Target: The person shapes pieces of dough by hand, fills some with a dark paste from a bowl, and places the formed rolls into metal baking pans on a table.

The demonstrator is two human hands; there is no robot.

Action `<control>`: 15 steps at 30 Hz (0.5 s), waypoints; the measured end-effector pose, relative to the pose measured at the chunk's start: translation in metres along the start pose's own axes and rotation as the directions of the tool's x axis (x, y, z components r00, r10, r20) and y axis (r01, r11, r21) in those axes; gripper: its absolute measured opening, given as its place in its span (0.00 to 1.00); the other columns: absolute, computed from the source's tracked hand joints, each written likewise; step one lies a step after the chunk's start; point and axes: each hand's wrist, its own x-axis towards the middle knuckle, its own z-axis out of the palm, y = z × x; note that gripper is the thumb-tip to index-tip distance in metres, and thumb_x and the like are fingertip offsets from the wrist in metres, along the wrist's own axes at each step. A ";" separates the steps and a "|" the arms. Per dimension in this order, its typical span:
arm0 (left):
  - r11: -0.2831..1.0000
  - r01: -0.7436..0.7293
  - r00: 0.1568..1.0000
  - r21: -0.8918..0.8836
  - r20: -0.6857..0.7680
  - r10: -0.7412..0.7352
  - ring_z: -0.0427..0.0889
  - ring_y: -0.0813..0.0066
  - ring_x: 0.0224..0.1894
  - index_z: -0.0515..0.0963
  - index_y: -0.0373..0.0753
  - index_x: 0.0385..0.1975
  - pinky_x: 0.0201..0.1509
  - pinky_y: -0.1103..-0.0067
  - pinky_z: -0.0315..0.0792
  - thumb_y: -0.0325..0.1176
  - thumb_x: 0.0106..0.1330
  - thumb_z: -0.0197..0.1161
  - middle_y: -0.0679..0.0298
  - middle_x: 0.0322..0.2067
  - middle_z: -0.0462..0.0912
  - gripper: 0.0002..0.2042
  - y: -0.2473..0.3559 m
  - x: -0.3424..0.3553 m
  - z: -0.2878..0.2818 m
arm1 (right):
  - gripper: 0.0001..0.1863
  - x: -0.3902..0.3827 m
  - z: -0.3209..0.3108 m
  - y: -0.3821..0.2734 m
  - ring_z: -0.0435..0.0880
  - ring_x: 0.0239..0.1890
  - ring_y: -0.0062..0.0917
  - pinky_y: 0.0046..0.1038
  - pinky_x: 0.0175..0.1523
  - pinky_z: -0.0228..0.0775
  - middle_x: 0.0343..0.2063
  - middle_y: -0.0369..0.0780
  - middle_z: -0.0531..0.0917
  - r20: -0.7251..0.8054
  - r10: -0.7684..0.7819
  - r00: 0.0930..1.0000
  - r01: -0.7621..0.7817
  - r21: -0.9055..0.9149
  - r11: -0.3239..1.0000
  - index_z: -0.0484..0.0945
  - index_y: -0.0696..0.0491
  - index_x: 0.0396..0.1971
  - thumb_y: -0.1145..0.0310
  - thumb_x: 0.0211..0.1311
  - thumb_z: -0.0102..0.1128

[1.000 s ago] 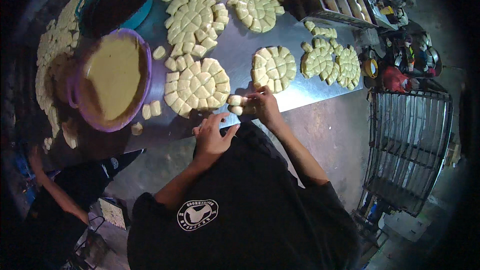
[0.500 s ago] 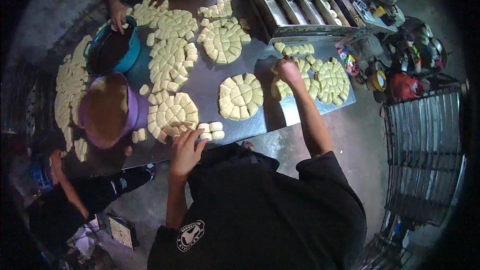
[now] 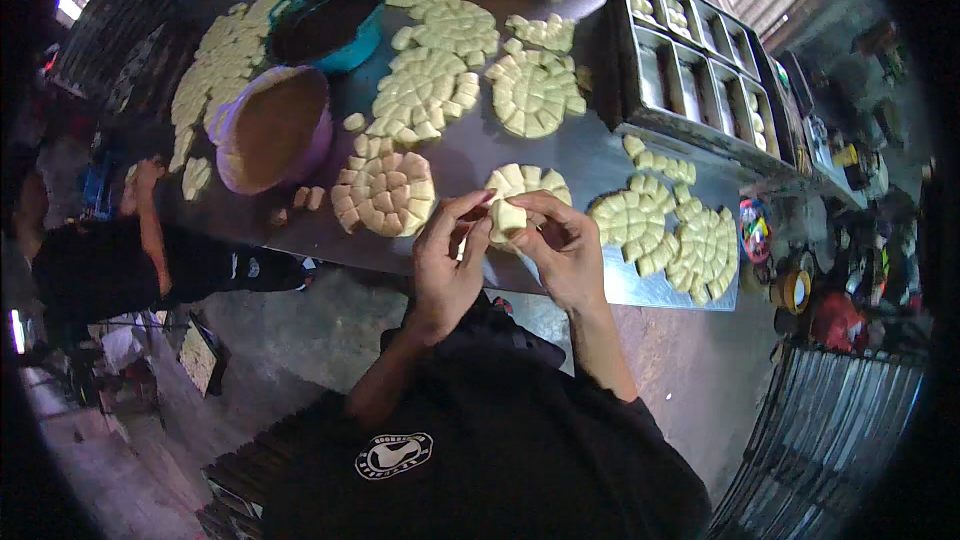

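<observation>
In front of my chest, above the table's near edge, both hands come together on one small pale dough piece (image 3: pixel 507 219). My left hand (image 3: pixel 452 258) pinches it from the left with thumb and fingertips. From the other side my right hand (image 3: pixel 563 252) grips it, thumb against its lower right. Partly hidden behind my fingers lies a round of cut dough (image 3: pixel 528 181) on the metal table (image 3: pixel 470 155). Left of my hands sits another dough round (image 3: pixel 385 193), divided into wedges and blocks. More cut dough (image 3: pixel 705 252) lies to the right.
A teal tub (image 3: pixel 355 48) and a purple tub (image 3: pixel 318 130) stand at the left among cut dough. Metal baking tins (image 3: pixel 690 80), some with dough pieces, stand at the far right. A person in black (image 3: pixel 110 260) is at the left; stacked metal trays (image 3: pixel 820 440) stand lower right.
My right hand has left the dough at the right and my left hand has risen from the table edge. They now meet on one dough piece. The view has shifted.
</observation>
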 end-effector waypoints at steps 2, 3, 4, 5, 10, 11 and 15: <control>0.995 -0.096 0.992 0.005 -0.077 0.096 0.82 0.73 0.41 0.79 0.35 0.48 0.46 0.78 0.77 0.22 0.67 0.62 0.60 0.40 0.82 0.10 0.009 0.010 -0.004 | 0.19 0.011 0.013 0.000 0.80 0.48 0.19 0.24 0.55 0.71 0.46 0.38 0.82 -0.054 0.024 0.998 -0.020 0.079 0.997 0.80 0.62 0.50 0.85 0.57 0.65; 0.986 -0.114 0.986 0.124 -0.107 0.127 0.81 0.72 0.39 0.80 0.33 0.44 0.42 0.78 0.76 0.21 0.66 0.62 0.59 0.37 0.81 0.08 0.011 0.013 -0.010 | 0.17 0.017 0.018 0.003 0.80 0.47 0.19 0.24 0.55 0.71 0.46 0.38 0.82 -0.052 -0.026 0.998 0.028 0.051 0.998 0.81 0.62 0.49 0.84 0.58 0.65; 0.963 -0.219 0.964 0.155 -0.118 0.238 0.80 0.72 0.37 0.80 0.32 0.43 0.39 0.78 0.74 0.19 0.66 0.61 0.59 0.35 0.81 0.08 0.010 0.018 -0.017 | 0.16 0.024 0.023 0.007 0.80 0.47 0.19 0.23 0.54 0.71 0.46 0.39 0.81 -0.046 -0.076 0.996 0.077 0.025 0.997 0.81 0.62 0.48 0.84 0.58 0.66; 0.970 -0.216 0.969 0.114 -0.099 0.228 0.80 0.71 0.37 0.80 0.32 0.44 0.40 0.77 0.75 0.21 0.68 0.59 0.59 0.36 0.81 0.08 0.010 0.018 -0.027 | 0.15 0.031 0.029 0.011 0.80 0.47 0.20 0.23 0.54 0.71 0.46 0.39 0.81 -0.040 -0.125 0.991 0.125 -0.002 0.992 0.82 0.63 0.46 0.83 0.59 0.66; 0.891 -0.437 0.852 -0.122 -0.373 0.367 0.81 0.64 0.39 0.81 0.32 0.44 0.46 0.72 0.78 0.43 0.75 0.53 0.57 0.38 0.82 0.19 0.001 0.058 -0.065 | 0.17 0.065 0.088 0.019 0.81 0.32 0.13 0.15 0.36 0.71 0.37 0.36 0.86 -0.095 0.139 0.986 -0.126 0.136 0.983 0.82 0.58 0.50 0.82 0.60 0.66; 0.799 -0.600 0.763 0.049 -0.265 0.589 0.82 0.62 0.40 0.81 0.32 0.45 0.47 0.71 0.79 0.49 0.75 0.52 0.57 0.38 0.81 0.22 -0.008 0.077 -0.087 | 0.20 0.074 0.108 0.015 0.82 0.34 0.15 0.17 0.40 0.72 0.38 0.36 0.86 -0.057 0.193 0.980 -0.184 0.135 0.974 0.79 0.59 0.53 0.82 0.59 0.65; 0.503 -0.842 0.539 -0.197 -0.248 0.805 0.83 0.59 0.39 0.79 0.32 0.40 0.42 0.66 0.82 0.60 0.71 0.50 0.54 0.35 0.79 0.30 -0.038 0.115 -0.133 | 0.31 0.103 0.172 0.030 0.80 0.51 0.23 0.26 0.58 0.69 0.52 0.39 0.81 0.227 0.131 0.965 -0.146 0.050 0.988 0.67 0.59 0.64 0.83 0.60 0.63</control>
